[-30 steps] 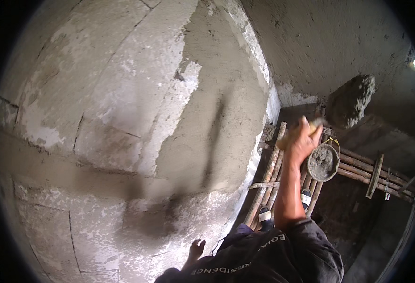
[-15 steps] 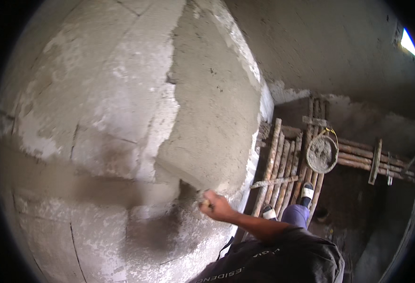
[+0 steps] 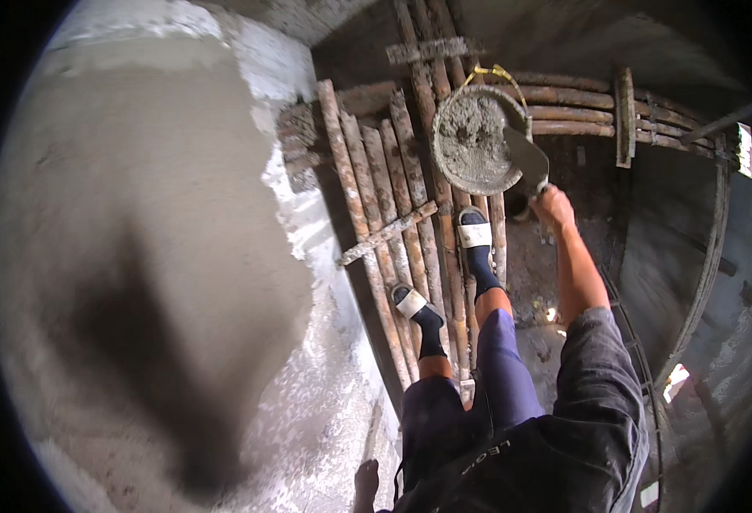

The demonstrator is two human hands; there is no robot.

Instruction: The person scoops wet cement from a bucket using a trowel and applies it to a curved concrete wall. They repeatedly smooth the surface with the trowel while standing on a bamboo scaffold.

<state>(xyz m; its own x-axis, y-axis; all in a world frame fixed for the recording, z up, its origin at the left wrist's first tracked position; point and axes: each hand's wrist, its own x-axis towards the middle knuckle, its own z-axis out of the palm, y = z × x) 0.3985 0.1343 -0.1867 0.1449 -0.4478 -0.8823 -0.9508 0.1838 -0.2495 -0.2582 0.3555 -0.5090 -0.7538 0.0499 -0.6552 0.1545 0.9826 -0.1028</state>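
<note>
My right hand [image 3: 554, 208] is closed around the handle of a trowel [image 3: 527, 160]. The trowel's metal blade reaches over the right rim of a round bucket [image 3: 441, 162], its tip at the wet grey mortar [image 3: 476, 137] inside. Beside the plastered wall, low in the picture, a small part of my left hand [image 3: 366, 483] shows in shade; its fingers cannot be made out. A broad layer of smooth grey plaster [image 3: 162, 171] covers the wall on my left.
I stand in sandals on a platform of rusty poles [image 3: 410, 188], with gaps between them. More poles [image 3: 572, 103] run off to the right, crossed by a wooden batten [image 3: 625, 120]. A yellow handle [image 3: 500, 72] rises from the bucket. A curved rail [image 3: 709, 256] stands at far right.
My right hand has left the wall with the trowel and come over to the bucket. The view has turned right, so bucket, poles and feet now lie nearer the middle.
</note>
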